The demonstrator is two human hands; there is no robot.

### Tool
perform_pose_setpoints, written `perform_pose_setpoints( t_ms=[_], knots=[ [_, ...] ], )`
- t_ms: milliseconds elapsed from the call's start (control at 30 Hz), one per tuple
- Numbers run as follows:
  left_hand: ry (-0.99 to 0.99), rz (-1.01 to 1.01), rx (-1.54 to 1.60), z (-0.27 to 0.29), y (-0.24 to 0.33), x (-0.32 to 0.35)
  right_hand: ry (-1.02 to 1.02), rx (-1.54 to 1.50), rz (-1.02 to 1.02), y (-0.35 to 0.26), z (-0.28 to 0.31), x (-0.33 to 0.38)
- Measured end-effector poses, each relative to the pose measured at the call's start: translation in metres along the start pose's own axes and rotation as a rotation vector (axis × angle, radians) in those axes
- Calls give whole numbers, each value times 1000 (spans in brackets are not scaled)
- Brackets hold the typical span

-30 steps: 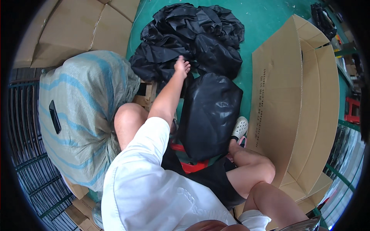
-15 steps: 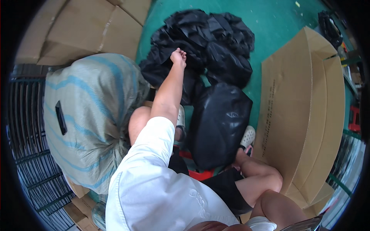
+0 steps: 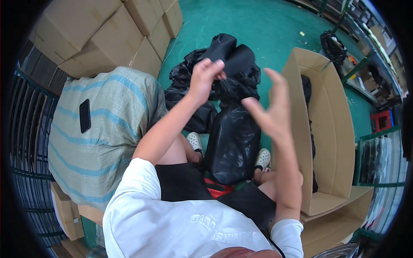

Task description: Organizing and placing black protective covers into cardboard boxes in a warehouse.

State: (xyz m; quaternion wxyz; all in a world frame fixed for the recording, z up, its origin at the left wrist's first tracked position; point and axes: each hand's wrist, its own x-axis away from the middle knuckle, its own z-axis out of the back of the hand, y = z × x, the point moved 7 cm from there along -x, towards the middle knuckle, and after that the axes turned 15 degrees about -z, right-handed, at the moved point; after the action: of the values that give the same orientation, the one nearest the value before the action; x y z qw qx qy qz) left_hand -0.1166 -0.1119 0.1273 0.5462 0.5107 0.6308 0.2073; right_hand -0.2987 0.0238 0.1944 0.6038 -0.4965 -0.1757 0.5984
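Closest to me, between my knees, a full black plastic bag [image 3: 233,146] stands upright, its film glossy and creased, bulging at the middle. My white perforated clogs [image 3: 262,159] sit either side of its base on the green floor [image 3: 266,26].

My right hand [image 3: 269,114] is raised in front of that bag, fingers spread and slack, closed on nothing. My left hand [image 3: 203,79] is lifted higher, its fingers pinched together on the edge of a black fabric piece [image 3: 230,53], soft and matte, which hangs folded above the heap.

Behind both hands lies a pile of crumpled black bags [image 3: 193,96], shiny and wrinkled, partly hidden by my left forearm.

To my left leans a big woven sack [image 3: 107,133], coarse, pale with blue stripes, with a dark flat phone [image 3: 84,115] resting on it. To my right an open cardboard box [image 3: 327,129] stands with its flaps up, something dark inside. Further off, stacked brown cartons [image 3: 107,30] line the floor.
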Motion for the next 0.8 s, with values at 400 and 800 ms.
perform_pose_setpoints(
  t_ms=[400,800],
  knots=[
    [-347,-579,-595,-29,89,110,81,-925,-779,27,0,63],
    [-465,1253,253,-21,-137,334,-406,-1759,-379,-8,38,122]
  ],
)
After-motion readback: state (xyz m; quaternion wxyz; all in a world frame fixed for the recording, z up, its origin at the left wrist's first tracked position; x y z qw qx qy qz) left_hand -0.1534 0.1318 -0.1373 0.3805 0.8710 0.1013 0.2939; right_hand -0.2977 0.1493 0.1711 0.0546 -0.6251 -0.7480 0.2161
